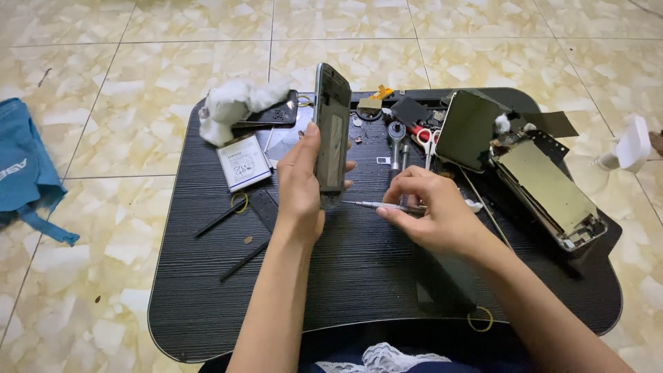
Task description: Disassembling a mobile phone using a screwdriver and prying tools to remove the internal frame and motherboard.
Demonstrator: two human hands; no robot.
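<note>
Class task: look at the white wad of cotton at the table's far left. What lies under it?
The cotton wad rests on a dark phone panel, whose near part shows. The covered part cannot be seen.

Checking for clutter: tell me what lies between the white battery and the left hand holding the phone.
Only bare black table between battery and left hand, in the head view.

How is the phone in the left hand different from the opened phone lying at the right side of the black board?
The held phone stands upright on its edge, gripped by the left hand; the opened phone lies flat on the board, untouched. The held phone looks like one closed piece, while the opened phone shows its inner metal plate, with a cover propped beside it. Both are dark, slim phones.
</note>
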